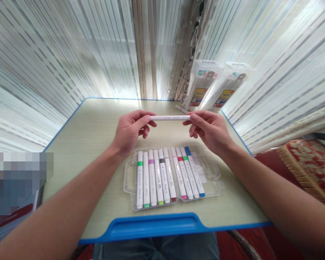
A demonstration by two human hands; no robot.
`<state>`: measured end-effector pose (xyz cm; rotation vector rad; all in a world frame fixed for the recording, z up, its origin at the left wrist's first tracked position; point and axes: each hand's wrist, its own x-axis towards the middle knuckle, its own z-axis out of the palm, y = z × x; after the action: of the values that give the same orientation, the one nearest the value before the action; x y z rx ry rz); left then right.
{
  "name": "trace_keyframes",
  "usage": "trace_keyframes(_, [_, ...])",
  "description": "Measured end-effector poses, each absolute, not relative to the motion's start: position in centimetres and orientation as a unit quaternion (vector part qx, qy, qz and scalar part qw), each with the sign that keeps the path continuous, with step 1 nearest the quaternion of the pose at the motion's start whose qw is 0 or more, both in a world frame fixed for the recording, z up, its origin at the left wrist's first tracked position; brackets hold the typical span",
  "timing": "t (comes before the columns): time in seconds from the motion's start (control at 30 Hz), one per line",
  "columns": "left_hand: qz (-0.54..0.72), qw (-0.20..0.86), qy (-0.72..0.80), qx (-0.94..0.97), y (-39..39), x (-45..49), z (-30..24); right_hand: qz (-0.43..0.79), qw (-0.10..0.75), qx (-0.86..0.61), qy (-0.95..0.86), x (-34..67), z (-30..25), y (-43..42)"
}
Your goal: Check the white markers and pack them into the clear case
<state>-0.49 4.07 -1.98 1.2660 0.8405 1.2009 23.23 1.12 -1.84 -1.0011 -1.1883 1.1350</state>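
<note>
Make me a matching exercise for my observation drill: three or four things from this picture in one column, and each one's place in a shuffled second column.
1. white marker
2. open clear case
3. two sealed marker packs
4. blue tray lip

A. at the table's near edge
B. standing at the far right corner
C. held level between both hands
D. lying flat under the hands, markers in rows

Pairs: 1-C, 2-D, 3-B, 4-A

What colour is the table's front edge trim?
Blue; the table has a blue moulded front lip, clearest in the head view.
</note>
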Motion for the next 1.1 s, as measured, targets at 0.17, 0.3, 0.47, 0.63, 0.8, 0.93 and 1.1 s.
trace_keyframes(0.17, [0.515,0.568,0.359,0.532,4.18,-0.55,-2.07,0.482,0.569,-0.426,-0.512,23.32,-1.96,1.16])
trace_keyframes(0.3, [0.513,0.567,0.363,0.533,4.2,-0.48,-2.11,0.487,0.569,-0.419,-0.513,23.33,-2.02,1.19])
trace_keyframes(0.47, [0.511,0.565,0.369,0.533,4.15,-0.42,-2.1,0.493,0.567,-0.412,-0.515,23.29,-2.04,1.16])
trace_keyframes(0.63, [0.507,0.567,0.372,0.532,4.1,-0.42,-2.04,0.498,0.563,-0.42,-0.509,23.29,-2.03,1.12])
trace_keyframes(0.8, [0.507,0.567,0.37,0.533,4.15,-0.51,-2.15,0.502,0.561,-0.42,-0.507,23.24,-2.06,1.13])
trace_keyframes(0.93, [0.505,0.57,0.366,0.534,4.14,-0.59,-2.12,0.506,0.562,-0.418,-0.503,23.25,-2.12,1.13])
trace_keyframes(1.1, [0.501,0.572,0.368,0.535,3.91,-0.47,-1.91,0.498,0.566,-0.432,-0.495,23.36,-2.22,1.2])
